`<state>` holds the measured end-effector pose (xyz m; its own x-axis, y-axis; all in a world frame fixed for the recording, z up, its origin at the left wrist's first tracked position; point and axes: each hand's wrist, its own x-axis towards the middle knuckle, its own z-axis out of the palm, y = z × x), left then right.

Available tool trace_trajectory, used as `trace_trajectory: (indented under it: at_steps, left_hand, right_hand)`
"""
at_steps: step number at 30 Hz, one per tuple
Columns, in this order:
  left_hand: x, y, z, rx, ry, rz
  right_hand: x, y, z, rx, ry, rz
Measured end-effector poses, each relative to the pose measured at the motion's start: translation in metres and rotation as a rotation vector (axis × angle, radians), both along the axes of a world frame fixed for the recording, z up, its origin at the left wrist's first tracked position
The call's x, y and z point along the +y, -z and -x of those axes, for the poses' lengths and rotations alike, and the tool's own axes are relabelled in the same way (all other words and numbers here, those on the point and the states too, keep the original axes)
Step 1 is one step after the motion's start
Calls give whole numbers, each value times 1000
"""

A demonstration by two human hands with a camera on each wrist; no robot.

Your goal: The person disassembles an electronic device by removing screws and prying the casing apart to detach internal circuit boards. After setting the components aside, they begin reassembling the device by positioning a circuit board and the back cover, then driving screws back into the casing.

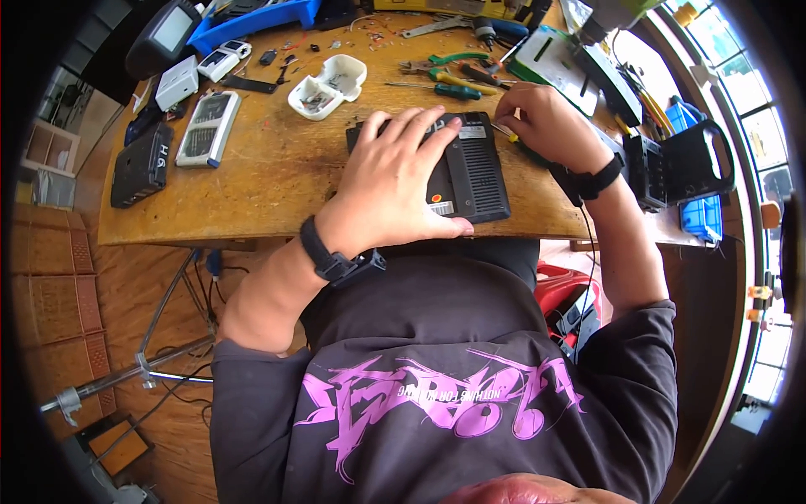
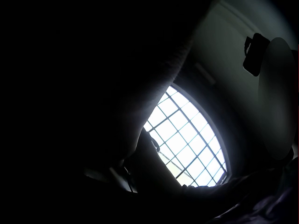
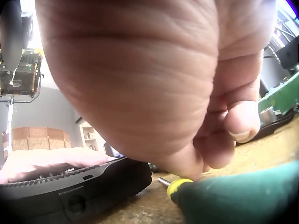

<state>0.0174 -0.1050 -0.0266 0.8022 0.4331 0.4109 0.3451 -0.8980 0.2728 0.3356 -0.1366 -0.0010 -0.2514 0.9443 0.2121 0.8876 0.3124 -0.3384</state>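
A black plastic device [image 1: 480, 172] with a ribbed grille, stickers and a barcode label lies on the wooden table near its front edge. My left hand [image 1: 390, 172] rests across it with fingers spread, the thumb at the front edge. The left wrist view is mostly dark. Just right of the device, my right hand [image 1: 550, 124] is bent low over the table with curled fingers. A green-handled screwdriver [image 3: 238, 193] with a yellow collar lies under that hand, its short metal shaft toward the device. I cannot tell whether the right fingertips pinch anything.
A white divided container [image 1: 329, 86] with small parts stands behind the device. Pliers and screwdrivers [image 1: 457, 91] lie at the back right. A bit set [image 1: 208, 128] and another black device [image 1: 141, 166] are on the left. A black case [image 1: 697, 164] stands at far right.
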Motion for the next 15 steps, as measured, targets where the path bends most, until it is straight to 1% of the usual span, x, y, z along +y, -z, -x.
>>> trace_trajectory:
  at_steps: [2, 5, 7, 9, 10, 13, 15]
  left_hand:
    - [0, 0, 0, -10, -4, 6]
    - [0, 0, 0, -21, -10, 1]
    - [0, 1, 1, -28, -1, 1]
    - [0, 3, 1, -35, -14, -2]
    - [0, 4, 2, -39, -9, -4]
    - [1, 8, 1, -44, -14, -10]
    - [1, 9, 1, -49, -7, -14]
  right_hand:
    - [-1, -7, 5, -11, 55, 29]
    - [-3, -12, 5, 12, 66, 61]
    - [-1, -13, 3, 1, 15, 56]
    - [1, -16, 3, 28, -25, 125]
    - [2, -15, 2, 13, -47, 115]
    - [4, -18, 4, -17, -34, 134]
    - [9, -10, 0, -15, -63, 138]
